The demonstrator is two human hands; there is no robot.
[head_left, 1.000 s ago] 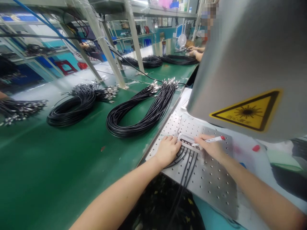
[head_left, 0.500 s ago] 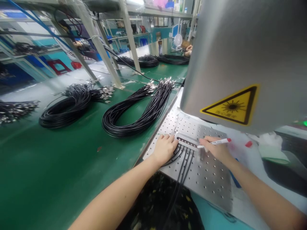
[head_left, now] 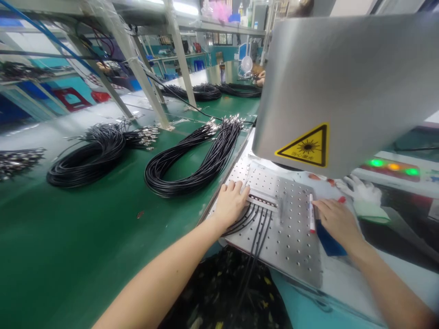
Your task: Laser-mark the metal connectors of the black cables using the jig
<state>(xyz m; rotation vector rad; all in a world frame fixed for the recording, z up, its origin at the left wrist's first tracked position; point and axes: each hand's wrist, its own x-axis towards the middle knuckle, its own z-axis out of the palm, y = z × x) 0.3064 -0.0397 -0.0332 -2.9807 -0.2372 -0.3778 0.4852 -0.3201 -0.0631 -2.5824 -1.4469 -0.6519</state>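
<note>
Left hand at a slotted holder, right hand beside a marker

Well out to the left of the left hand, a bundle of metal-tipped black leads (head_left: 17, 161) lies at the edge of view on the green table (head_left: 68, 251). Nearer that hand comes a coil of black cable (head_left: 113, 153), then a larger coil (head_left: 219, 160) just beyond its fingers. The left hand (head_left: 230, 203) is palm down, fingers bent, touching the left end of the slotted metal holder (head_left: 263, 200); whether it grips, I cannot tell. Just right of it, a row of small metal ends shows in the slot, and black cables (head_left: 266, 228) run from the holder back towards the person, over the perforated plate (head_left: 288, 246). Beyond and above both hands hangs a silver housing with a yellow warning label (head_left: 307, 147). The red-and-white marker (head_left: 312, 213) lies just left of the right hand (head_left: 334, 221), whose fingers are partly bent; its grip cannot be told. Below its palm is something blue (head_left: 327, 240); to its right, a white-and-green glove (head_left: 365, 196).
</note>
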